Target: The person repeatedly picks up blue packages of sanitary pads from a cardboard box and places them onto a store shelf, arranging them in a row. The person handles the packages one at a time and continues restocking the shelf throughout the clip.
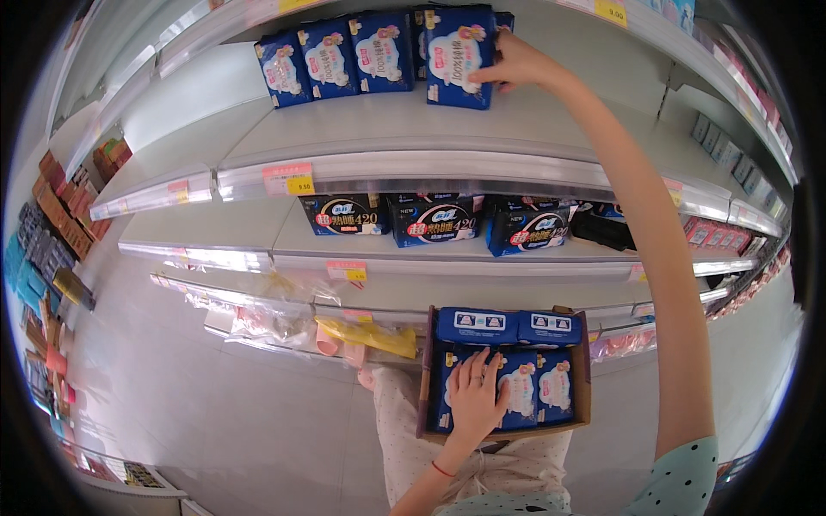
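My right hand [519, 61] grips a blue pack of sanitary pads [458, 61] by its right edge, above the upper shelf [387, 126]. Similar blue packs [382, 53] stand upright in a row to its left, with others partly hidden behind the held one. An open cardboard box [583, 387] of the same packs rests at my lap. Inside it, my left hand [476, 393] lies with fingers spread on the front packs [516, 390]; whether it grips one is not clear. Two packs [477, 326] lie along the box's far side.
Black-and-blue pad packs [435, 219] stand on the shelf below, beside a dark object [603, 232]. Clear plastic wrapping [277, 316] and a yellow plastic bag [374, 335] hang over the lower shelves at left. A price-tagged shelf edge [452, 169] runs beneath my right arm.
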Action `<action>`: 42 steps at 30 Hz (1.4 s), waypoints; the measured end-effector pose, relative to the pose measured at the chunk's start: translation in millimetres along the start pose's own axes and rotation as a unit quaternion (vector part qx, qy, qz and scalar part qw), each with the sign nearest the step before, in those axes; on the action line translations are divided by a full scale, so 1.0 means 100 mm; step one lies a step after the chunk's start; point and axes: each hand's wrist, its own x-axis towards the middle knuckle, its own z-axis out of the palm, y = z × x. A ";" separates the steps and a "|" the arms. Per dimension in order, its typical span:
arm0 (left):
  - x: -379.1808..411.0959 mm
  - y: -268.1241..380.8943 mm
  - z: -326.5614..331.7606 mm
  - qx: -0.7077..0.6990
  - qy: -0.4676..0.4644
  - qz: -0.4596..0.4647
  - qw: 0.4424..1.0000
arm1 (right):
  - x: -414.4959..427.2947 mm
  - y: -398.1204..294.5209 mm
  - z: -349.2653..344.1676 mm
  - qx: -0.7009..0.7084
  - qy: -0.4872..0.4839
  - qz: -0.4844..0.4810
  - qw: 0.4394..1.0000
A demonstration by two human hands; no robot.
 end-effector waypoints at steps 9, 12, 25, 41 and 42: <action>0.02 0.00 -0.02 -0.003 -0.016 -0.012 1.000 | 0.55 -0.01 0.19 -0.069 -0.043 0.066 0.995; 0.03 0.00 -0.02 -0.007 -0.026 -0.014 1.000 | 0.65 0.09 0.28 -0.101 -0.008 0.054 0.993; 0.03 0.01 0.01 0.007 -0.023 -0.020 1.000 | 0.36 -0.16 0.26 -0.234 0.062 0.062 0.968; 0.03 -0.02 0.02 -0.010 -0.003 -0.016 1.000 | -2.28 -0.86 0.21 0.068 0.197 -0.198 0.958; 0.00 -0.05 0.02 -0.008 -0.001 -0.018 1.000 | -2.50 -0.83 0.25 0.070 0.170 -0.188 0.965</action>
